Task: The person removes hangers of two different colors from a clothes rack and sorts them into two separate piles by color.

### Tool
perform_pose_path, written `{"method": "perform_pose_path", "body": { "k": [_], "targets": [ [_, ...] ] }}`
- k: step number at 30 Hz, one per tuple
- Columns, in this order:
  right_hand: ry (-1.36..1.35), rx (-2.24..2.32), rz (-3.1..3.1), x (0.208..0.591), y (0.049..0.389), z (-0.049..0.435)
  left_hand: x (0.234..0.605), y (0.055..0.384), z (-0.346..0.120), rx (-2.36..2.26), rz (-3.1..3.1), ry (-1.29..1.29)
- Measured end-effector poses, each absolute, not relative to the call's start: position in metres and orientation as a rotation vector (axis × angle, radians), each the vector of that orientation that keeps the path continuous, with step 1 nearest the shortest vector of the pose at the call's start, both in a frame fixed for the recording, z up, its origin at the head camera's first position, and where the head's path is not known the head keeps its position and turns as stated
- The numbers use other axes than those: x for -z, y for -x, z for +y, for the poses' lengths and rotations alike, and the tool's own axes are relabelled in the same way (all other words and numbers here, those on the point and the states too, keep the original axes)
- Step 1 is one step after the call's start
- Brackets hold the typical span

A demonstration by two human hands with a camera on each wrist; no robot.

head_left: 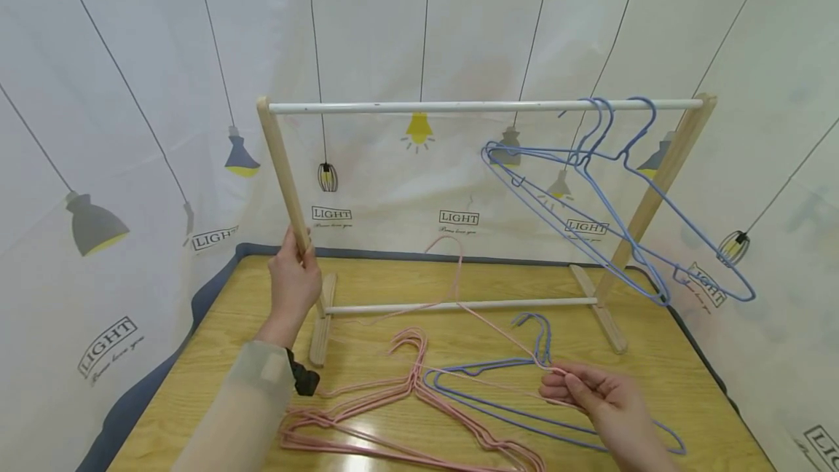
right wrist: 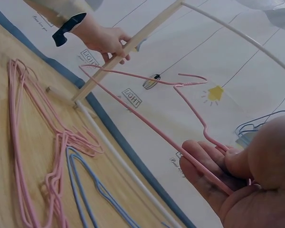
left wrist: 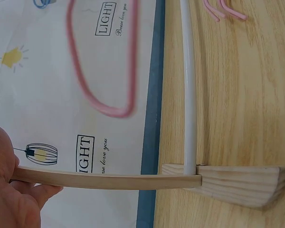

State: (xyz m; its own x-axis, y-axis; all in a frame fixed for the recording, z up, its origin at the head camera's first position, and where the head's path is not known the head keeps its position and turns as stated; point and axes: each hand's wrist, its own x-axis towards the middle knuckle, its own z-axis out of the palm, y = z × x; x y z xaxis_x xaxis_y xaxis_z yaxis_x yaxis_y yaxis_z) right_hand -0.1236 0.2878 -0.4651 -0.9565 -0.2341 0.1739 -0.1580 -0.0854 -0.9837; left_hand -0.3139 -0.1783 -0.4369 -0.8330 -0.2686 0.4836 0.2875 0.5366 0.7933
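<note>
My left hand (head_left: pixel 293 279) grips the left wooden post (head_left: pixel 283 173) of a small clothes rack, low on the post. My right hand (head_left: pixel 606 399) pinches a pink hanger (right wrist: pixel 147 123) near one corner, between thumb and fingers. The hanger is held up in front of the rack, its hook pointing upward below the white top rail (head_left: pixel 419 107). Three blue hangers (head_left: pixel 609 199) hang from the rail's right end. On the table lies a stack of pink hangers (head_left: pixel 415 382), with blue hangers (head_left: pixel 483 366) beside it.
The rack's white lower bar (head_left: pixel 511 304) runs between its wooden feet, the right foot (head_left: pixel 603 312) standing near the table's far edge. A pale curtain (head_left: pixel 367 28) printed with lamps encloses the wood-grain table (head_left: pixel 216 355) at the back and sides.
</note>
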Motion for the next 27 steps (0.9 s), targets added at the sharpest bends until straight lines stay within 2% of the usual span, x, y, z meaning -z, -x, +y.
{"method": "perform_pose_path", "body": {
  "k": [27],
  "targets": [
    [0.369,2.117,1.795,0.512,0.119,0.26,0.437,0.313,-0.179,1.299,-2.216,0.016]
  ]
}}
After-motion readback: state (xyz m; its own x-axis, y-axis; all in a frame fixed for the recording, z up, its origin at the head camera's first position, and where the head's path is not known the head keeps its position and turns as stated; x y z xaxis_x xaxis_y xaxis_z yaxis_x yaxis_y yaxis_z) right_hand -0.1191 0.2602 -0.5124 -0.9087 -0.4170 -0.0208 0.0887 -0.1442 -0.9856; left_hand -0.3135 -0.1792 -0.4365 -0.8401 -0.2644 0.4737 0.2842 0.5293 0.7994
